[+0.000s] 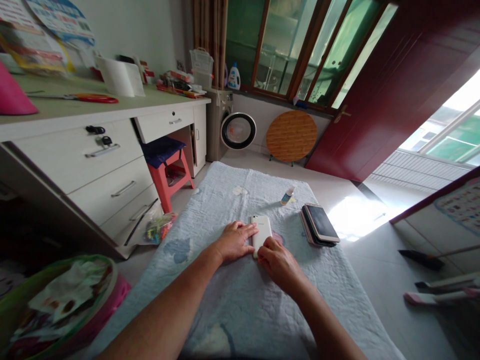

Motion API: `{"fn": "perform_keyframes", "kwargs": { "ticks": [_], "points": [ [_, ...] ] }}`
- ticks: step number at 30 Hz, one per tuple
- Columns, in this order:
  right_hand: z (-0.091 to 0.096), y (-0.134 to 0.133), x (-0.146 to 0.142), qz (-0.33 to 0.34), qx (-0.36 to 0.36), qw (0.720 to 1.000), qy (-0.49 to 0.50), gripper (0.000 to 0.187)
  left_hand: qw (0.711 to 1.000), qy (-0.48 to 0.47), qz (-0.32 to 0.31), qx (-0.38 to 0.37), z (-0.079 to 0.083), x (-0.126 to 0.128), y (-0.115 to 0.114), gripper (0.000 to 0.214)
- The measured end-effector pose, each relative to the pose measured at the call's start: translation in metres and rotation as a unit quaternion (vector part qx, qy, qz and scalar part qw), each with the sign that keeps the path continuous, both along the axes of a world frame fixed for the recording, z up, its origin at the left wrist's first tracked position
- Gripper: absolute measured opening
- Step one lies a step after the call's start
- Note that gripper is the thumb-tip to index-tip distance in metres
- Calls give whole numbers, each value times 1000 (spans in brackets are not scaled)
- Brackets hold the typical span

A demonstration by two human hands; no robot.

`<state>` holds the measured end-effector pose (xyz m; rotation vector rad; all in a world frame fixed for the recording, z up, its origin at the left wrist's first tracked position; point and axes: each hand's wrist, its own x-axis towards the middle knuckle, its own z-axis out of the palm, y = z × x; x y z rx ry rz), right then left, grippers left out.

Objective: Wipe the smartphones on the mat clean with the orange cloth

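Note:
A white smartphone [261,228] lies back side up on the pale blue quilted cloth [240,187], its camera at the upper left corner. My left hand [237,241] rests along the phone's left edge, fingers stretched out and fingertips on it. Over the phone's lower right part, my right hand [275,255] is closed, knuckles bent; whatever its fingers may hold is hidden. Beyond the phone, to the right, a small spray bottle [287,196] with a blue label stands on the cloth. Further right sits a stack of phones or tablets [320,224], the top one showing a dark screen.
Left of the cloth-covered surface are a white desk [112,172], a red stool [171,175] and a full waste basket [114,282]. Behind stand a washing machine with its round door [238,131] open and a round wooden tabletop [291,136]. A dark red door [369,100] is at right.

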<state>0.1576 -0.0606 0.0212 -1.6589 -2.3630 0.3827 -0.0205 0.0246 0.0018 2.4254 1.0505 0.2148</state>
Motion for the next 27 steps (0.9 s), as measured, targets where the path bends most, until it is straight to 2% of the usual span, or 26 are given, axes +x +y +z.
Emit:
{"fn": "perform_keyframes", "kwargs": {
  "ticks": [4,8,19,27],
  "points": [
    [2,-4,21,-25,-1,1000,4,15,1000,6,-3,6,-1,0,0,60],
    [0,-4,26,-30,2,999,-12,15,1000,10,-4,10,-3,0,1,61],
    [0,5,-6,-3,8,998,-68,7,999,28,-17,-7,-2,1,2,64],
    [-1,9,-20,-20,3,999,-48,8,999,29,-24,-19,1,0,2,70]
  ]
}}
